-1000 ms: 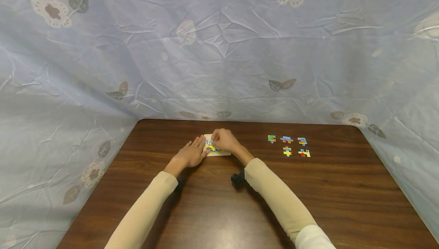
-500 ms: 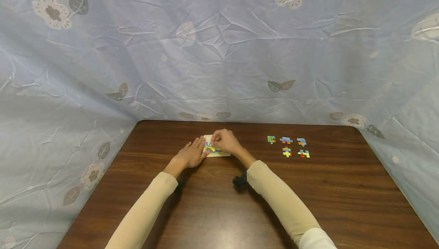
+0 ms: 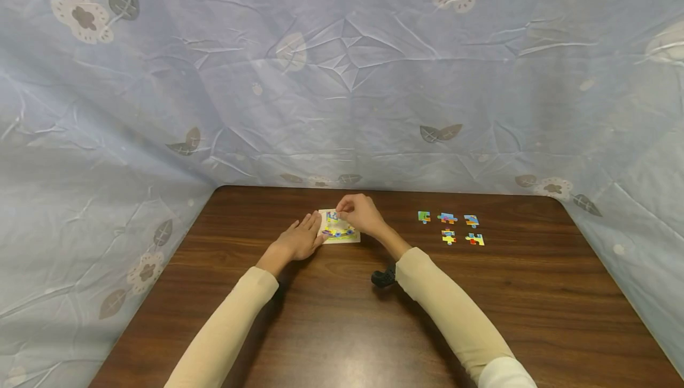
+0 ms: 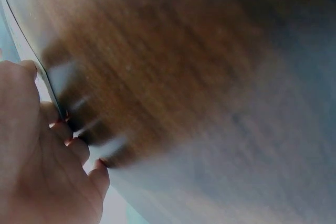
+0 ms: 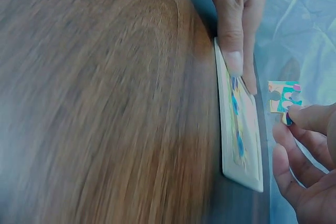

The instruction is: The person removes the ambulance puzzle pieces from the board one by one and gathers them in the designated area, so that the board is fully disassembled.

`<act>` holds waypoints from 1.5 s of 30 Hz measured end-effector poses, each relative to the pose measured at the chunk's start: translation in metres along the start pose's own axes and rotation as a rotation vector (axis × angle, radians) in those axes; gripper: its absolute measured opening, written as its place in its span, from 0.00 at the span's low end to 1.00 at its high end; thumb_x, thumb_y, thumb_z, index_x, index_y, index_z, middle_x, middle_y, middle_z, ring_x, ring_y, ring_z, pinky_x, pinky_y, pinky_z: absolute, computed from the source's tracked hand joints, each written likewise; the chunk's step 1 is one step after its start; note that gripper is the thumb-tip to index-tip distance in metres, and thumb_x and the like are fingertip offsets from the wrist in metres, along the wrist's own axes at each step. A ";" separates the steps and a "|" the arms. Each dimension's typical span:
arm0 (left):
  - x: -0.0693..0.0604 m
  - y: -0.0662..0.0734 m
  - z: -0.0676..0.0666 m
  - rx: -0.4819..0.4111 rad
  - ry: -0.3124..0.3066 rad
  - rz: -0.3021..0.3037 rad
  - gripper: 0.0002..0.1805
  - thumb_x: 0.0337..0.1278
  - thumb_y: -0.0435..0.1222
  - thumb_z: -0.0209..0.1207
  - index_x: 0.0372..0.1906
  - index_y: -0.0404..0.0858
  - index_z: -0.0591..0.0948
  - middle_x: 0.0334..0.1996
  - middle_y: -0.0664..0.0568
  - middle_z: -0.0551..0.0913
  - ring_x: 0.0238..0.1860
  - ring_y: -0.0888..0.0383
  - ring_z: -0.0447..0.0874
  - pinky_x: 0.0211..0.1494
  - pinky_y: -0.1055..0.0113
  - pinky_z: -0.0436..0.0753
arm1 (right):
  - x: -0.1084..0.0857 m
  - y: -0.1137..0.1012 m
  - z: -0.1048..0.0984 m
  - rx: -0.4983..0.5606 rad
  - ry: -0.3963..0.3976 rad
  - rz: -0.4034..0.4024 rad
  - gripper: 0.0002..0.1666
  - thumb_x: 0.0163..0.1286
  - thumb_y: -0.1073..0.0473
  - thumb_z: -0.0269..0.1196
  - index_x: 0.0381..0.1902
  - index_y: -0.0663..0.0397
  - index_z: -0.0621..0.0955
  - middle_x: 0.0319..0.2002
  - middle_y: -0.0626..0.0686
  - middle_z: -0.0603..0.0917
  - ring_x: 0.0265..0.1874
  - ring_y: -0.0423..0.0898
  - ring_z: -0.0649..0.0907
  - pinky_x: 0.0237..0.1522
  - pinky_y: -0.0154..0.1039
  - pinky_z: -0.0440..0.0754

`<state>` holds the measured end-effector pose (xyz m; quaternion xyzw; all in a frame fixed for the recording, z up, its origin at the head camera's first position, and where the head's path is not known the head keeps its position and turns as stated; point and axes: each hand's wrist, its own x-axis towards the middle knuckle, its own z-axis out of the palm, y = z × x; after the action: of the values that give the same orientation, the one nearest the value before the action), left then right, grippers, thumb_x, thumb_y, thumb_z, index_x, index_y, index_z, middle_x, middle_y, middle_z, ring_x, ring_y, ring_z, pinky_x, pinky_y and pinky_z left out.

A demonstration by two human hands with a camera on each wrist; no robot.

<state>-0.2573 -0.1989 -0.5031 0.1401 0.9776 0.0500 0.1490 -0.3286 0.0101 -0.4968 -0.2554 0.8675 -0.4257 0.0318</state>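
Observation:
A white-framed jigsaw board lies near the back of the table, with a yellow and blue strip of picture along its near side. My left hand rests at the board's left edge, fingers stretched out and thumb on the frame, as the right wrist view also shows. Above the board, my right hand pinches a jigsaw piece by one knob between thumb and fingers. That piece is held up off the board, its printed side showing in the right wrist view. My right fingers cover the board's far right corner in the head view.
Several loose jigsaw pieces lie in two rows on the brown table, right of the board. A black device sits under the right wrist. A floral cloth hangs behind the table's back edge.
My right hand has lifted and shifted a little right with the jigsaw piece, uncovering more of the board. The left hand stays where it was.

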 end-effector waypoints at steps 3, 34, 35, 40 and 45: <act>0.000 -0.001 0.000 -0.007 0.007 -0.004 0.40 0.87 0.56 0.34 0.86 0.35 0.44 0.87 0.42 0.41 0.88 0.44 0.41 0.90 0.44 0.50 | -0.004 0.004 -0.006 0.000 0.014 0.001 0.02 0.70 0.60 0.71 0.38 0.52 0.89 0.37 0.52 0.92 0.39 0.47 0.89 0.44 0.41 0.88; 0.001 -0.005 0.005 -0.029 0.012 0.017 0.41 0.87 0.56 0.34 0.86 0.34 0.40 0.87 0.41 0.38 0.88 0.44 0.39 0.90 0.43 0.47 | -0.066 0.046 -0.094 0.070 -0.026 0.049 0.04 0.72 0.60 0.70 0.41 0.54 0.89 0.36 0.55 0.92 0.38 0.61 0.91 0.32 0.37 0.86; 0.001 -0.005 0.004 -0.030 0.011 0.016 0.41 0.87 0.56 0.34 0.86 0.35 0.40 0.87 0.42 0.38 0.88 0.44 0.39 0.90 0.43 0.47 | -0.068 0.048 -0.096 0.066 -0.029 0.049 0.05 0.72 0.60 0.71 0.42 0.54 0.89 0.36 0.55 0.93 0.38 0.61 0.91 0.32 0.37 0.86; 0.000 -0.003 0.004 -0.034 0.013 0.013 0.41 0.87 0.56 0.34 0.86 0.35 0.40 0.87 0.42 0.38 0.88 0.44 0.39 0.90 0.43 0.47 | -0.078 0.059 -0.108 0.036 -0.050 0.057 0.08 0.73 0.58 0.70 0.46 0.52 0.90 0.38 0.54 0.93 0.39 0.58 0.92 0.35 0.40 0.87; 0.002 -0.002 0.005 -0.023 0.024 0.009 0.41 0.87 0.56 0.33 0.86 0.35 0.40 0.88 0.42 0.39 0.88 0.45 0.39 0.90 0.44 0.48 | -0.088 0.072 -0.121 0.015 -0.066 0.073 0.08 0.73 0.58 0.69 0.46 0.53 0.91 0.37 0.53 0.93 0.38 0.53 0.91 0.36 0.42 0.89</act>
<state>-0.2578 -0.2001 -0.5086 0.1421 0.9781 0.0637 0.1385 -0.3149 0.1753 -0.4888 -0.2373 0.8714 -0.4222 0.0780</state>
